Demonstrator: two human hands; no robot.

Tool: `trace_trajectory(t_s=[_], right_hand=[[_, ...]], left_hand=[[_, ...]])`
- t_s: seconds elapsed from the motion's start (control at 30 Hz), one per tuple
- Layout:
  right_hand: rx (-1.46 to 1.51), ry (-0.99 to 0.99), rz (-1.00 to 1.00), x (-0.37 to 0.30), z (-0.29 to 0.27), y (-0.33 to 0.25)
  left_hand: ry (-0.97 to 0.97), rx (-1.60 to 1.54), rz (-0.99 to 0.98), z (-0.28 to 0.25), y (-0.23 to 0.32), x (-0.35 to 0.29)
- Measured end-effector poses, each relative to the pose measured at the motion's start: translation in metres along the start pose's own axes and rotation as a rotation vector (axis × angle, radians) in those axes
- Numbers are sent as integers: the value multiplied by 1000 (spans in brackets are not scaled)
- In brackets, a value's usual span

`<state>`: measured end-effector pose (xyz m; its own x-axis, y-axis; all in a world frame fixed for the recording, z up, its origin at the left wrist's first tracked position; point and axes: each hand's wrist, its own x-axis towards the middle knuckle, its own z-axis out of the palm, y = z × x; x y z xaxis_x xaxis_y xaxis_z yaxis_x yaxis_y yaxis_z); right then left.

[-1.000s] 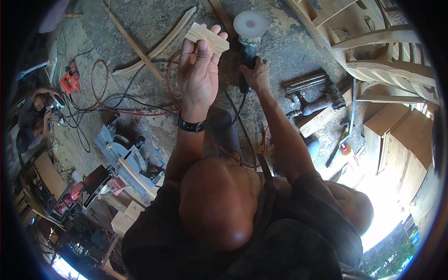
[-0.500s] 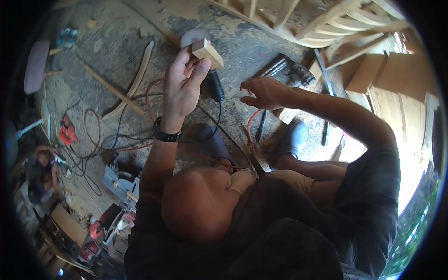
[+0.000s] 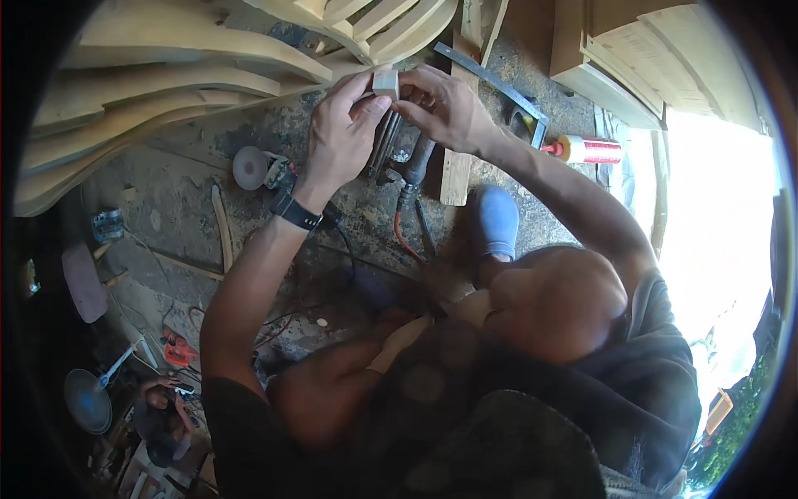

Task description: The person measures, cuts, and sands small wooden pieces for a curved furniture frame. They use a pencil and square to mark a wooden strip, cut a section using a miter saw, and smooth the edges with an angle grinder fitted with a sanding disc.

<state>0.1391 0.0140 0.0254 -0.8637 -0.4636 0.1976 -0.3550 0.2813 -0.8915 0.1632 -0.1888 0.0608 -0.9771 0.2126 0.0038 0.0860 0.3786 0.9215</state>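
A small pale wooden block [image 3: 386, 84] is held up between my two hands, in front of the curved wooden frame. My left hand [image 3: 345, 125], with a dark watch on its wrist, grips the block from the left, thumb at its lower edge. From the other side, the bent fingers of my right hand [image 3: 446, 108] close on the block's right end. The far side of the block is hidden. Under my hands, a nail gun [image 3: 407, 166] lies on the floor with an orange hose attached.
Large curved wooden frames [image 3: 166, 83] fill the upper left. An angle grinder [image 3: 251, 169] lies left of my left wrist. A wooden plank [image 3: 457, 170], a metal square [image 3: 499, 86] and a red-and-white cartridge [image 3: 590, 150] lie to the right. Another person [image 3: 162, 412] sits at lower left near a fan [image 3: 87, 402].
My right hand has come to the block and closed on it. My left hand still grips the block, now turned. The view has swung right, bringing more of the wooden frames in.
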Motion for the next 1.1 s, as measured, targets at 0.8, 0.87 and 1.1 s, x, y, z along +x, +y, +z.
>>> trace_trajectory(t_s=[0.8,0.87,1.1], right_hand=[[-424,378,109,97,-53,185],[-242,427,175,99,-56,176],[-317,429,72,98,-67,189]], left_hand=[[92,647,121,118,-98,147],[82,681,153,113,-101,148],[33,610,247,113,-110,147]])
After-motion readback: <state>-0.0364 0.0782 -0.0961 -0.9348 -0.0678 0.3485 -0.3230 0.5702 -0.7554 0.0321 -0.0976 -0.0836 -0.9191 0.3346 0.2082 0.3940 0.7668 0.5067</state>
